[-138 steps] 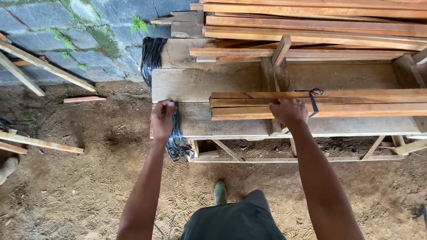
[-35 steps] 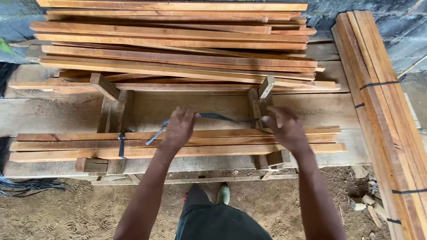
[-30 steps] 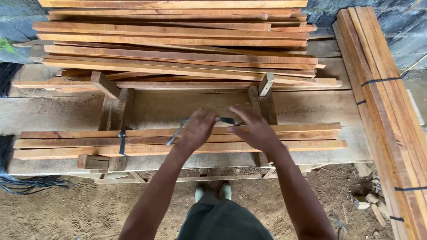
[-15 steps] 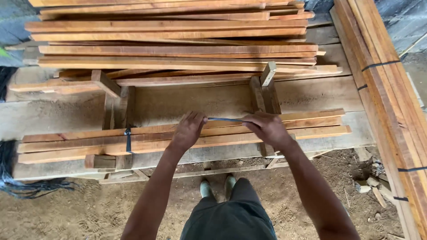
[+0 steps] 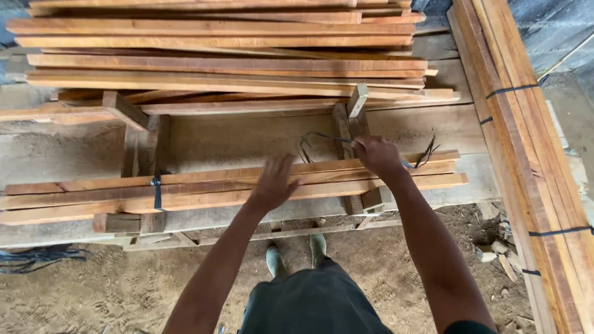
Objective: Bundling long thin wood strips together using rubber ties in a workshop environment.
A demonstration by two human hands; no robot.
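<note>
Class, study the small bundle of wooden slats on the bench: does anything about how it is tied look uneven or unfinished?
Yes. The bundle of slats has a snug dark strap near its left end only. At the right end the strapping is loose, its ends curling free beside the right hand. The left hand rests open on the slats.

No labels, signs or screens show anywhere. The nearest to packages are two strapped bundles: reddish-brown wooden slats (image 5: 235, 188) lying near, bound at their left by a dark strap (image 5: 157, 192), and, at far right, longer planks (image 5: 526, 124) banded with what seem black straps
</note>
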